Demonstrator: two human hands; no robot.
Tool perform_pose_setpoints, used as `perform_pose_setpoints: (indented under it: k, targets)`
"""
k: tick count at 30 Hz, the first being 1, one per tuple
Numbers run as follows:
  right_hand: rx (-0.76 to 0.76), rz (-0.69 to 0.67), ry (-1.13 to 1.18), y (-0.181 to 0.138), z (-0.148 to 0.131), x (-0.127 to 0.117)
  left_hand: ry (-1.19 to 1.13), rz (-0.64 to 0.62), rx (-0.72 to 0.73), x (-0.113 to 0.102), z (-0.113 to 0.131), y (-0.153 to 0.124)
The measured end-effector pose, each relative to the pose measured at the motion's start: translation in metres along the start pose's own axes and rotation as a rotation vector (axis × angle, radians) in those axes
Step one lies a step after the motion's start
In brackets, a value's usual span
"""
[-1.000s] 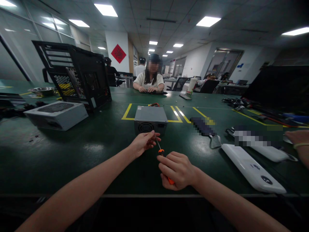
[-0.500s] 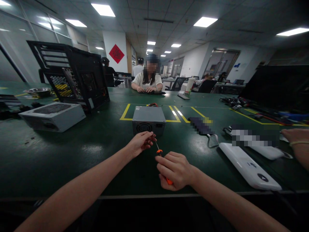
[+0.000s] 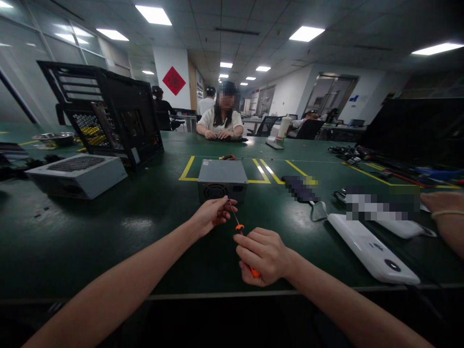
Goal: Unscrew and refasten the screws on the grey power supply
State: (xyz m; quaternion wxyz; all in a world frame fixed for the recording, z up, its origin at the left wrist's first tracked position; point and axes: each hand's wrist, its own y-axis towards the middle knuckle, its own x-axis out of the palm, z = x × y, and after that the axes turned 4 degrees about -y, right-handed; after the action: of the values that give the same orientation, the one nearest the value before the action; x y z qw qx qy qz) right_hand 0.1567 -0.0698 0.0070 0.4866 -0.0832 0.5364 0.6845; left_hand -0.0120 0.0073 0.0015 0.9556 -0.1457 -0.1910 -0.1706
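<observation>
My right hand (image 3: 261, 255) is closed around the orange handle of a small screwdriver (image 3: 239, 228), low at the centre of the dark green table (image 3: 108, 232). The thin metal shaft slants up and left to my left hand (image 3: 213, 212), whose fingers pinch together at the shaft's tip; whether they hold anything small there is too fine to see. Just beyond both hands a grey power supply box (image 3: 222, 178) sits flat, its fan grille facing me.
A black computer case (image 3: 108, 118) and a second grey box (image 3: 74, 175) stand at the left. White oblong devices (image 3: 371, 247) and cables lie at the right, beside another person's hand (image 3: 444, 205). A person sits across the table (image 3: 220, 121). Yellow tape lines mark the tabletop.
Both hands stay in nearly the same pose on the screwdriver. The camera has shifted slightly, so the scene sits a little to the left.
</observation>
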Motion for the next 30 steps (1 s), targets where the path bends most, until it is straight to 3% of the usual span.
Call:
perform_pose_setpoints:
  k: [19, 30]
  targets:
    - [-0.007, 0.019, -0.03, -0.0018, 0.0014, -0.0035, -0.017, -0.023, -0.024, 0.0001, 0.0011, 0.0003]
    - [0.0, 0.034, -0.05, -0.0024, 0.0017, -0.004, -0.029, 0.023, 0.04, 0.0008, 0.002, -0.0017]
